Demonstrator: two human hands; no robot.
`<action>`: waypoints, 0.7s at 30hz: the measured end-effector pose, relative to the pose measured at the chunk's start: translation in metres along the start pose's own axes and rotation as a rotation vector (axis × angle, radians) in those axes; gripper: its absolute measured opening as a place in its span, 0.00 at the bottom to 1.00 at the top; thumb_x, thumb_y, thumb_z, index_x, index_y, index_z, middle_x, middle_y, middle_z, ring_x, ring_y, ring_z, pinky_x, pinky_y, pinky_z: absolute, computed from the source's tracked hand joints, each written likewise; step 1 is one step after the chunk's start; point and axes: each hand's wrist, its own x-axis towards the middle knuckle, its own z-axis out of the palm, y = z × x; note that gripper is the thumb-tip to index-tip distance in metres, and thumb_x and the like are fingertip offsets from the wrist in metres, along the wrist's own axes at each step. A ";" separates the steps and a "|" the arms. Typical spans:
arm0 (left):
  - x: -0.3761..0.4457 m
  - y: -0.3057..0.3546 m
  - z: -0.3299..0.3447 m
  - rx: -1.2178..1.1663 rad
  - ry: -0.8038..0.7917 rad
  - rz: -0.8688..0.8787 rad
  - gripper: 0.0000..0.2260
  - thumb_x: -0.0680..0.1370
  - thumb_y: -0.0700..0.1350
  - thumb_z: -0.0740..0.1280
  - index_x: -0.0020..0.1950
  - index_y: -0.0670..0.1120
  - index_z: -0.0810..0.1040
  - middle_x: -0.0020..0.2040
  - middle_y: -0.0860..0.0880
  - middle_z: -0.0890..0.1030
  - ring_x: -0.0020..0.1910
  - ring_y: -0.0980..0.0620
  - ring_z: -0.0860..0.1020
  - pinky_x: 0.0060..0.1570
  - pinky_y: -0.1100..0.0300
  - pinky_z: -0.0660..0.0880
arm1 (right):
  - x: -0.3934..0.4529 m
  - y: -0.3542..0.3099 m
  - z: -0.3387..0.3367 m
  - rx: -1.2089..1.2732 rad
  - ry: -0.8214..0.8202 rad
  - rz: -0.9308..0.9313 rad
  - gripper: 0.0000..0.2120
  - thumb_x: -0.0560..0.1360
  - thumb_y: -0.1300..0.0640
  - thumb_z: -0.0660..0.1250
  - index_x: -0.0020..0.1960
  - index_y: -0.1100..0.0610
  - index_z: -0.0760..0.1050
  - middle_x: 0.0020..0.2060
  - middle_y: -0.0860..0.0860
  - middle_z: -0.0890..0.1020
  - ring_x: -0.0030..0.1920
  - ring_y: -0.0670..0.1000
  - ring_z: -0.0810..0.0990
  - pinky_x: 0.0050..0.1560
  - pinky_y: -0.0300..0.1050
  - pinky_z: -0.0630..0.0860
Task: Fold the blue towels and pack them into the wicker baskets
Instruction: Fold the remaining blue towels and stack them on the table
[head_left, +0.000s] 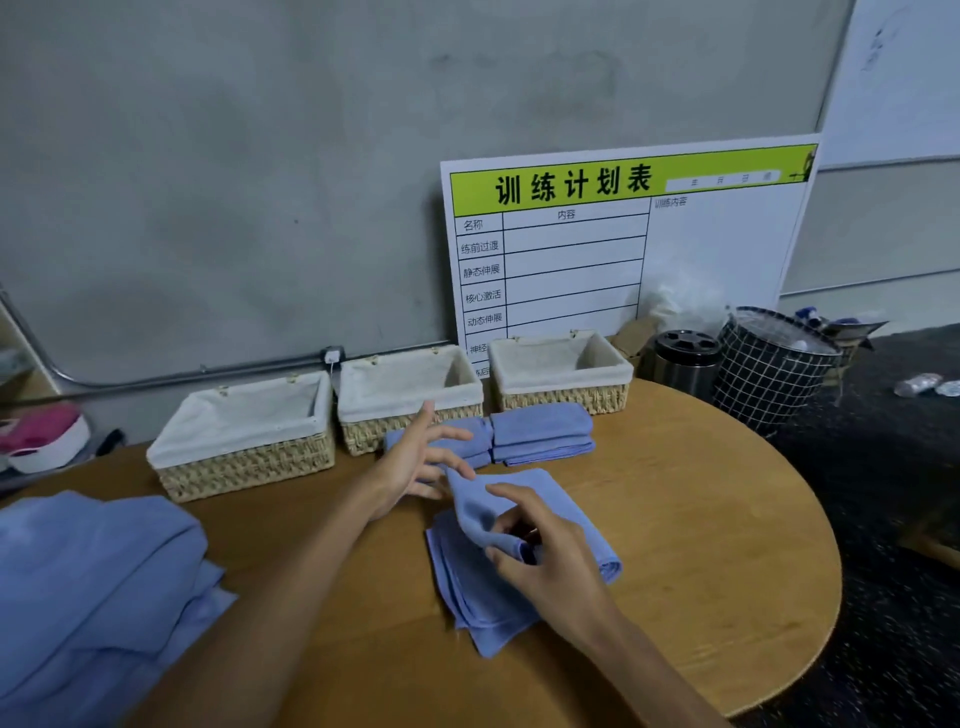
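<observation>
From the head camera, the round wooden counter carries three cloth-lined wicker baskets in a row along its far edge, from ten o'clock to one o'clock, all showing only bare lining. At the centre lies the blue towel being folded, partly doubled over itself. The right hand pinches a raised flap of it between thumb and curled fingers, lifting that flap above the layers beneath. The left hand hovers just beyond, at eleven o'clock of the towel, its fingers spread and straight, holding nothing; whether they touch the cloth I cannot tell. Two folded blue towels sit just in front of the middle and right baskets, at twelve o'clock, and a loose heap of unfolded blue towels lies at eight o'clock. The risk, as I judge it, is that the pinched flap drags the lower layers askew, since nothing plainly pins them down, giving a crooked fold that sits badly in a basket.
</observation>
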 end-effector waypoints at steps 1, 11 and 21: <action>-0.003 -0.005 -0.001 0.029 0.011 -0.010 0.40 0.75 0.76 0.42 0.65 0.51 0.78 0.50 0.41 0.86 0.47 0.44 0.79 0.46 0.54 0.75 | -0.002 0.002 0.005 -0.001 -0.020 0.004 0.26 0.74 0.64 0.71 0.65 0.41 0.71 0.43 0.45 0.80 0.45 0.48 0.80 0.47 0.45 0.77; -0.002 -0.032 0.026 0.429 0.291 0.245 0.09 0.85 0.51 0.60 0.54 0.56 0.80 0.45 0.57 0.84 0.46 0.64 0.80 0.51 0.55 0.78 | 0.006 -0.007 -0.002 -0.003 0.097 -0.003 0.06 0.80 0.47 0.63 0.50 0.46 0.79 0.42 0.43 0.82 0.43 0.45 0.80 0.42 0.39 0.74; 0.003 -0.071 0.084 1.038 0.269 0.274 0.19 0.85 0.59 0.52 0.76 0.59 0.63 0.71 0.59 0.69 0.69 0.53 0.67 0.63 0.51 0.64 | 0.007 0.062 -0.016 -0.807 -0.027 0.281 0.29 0.75 0.33 0.43 0.66 0.44 0.70 0.66 0.47 0.69 0.61 0.55 0.70 0.60 0.52 0.69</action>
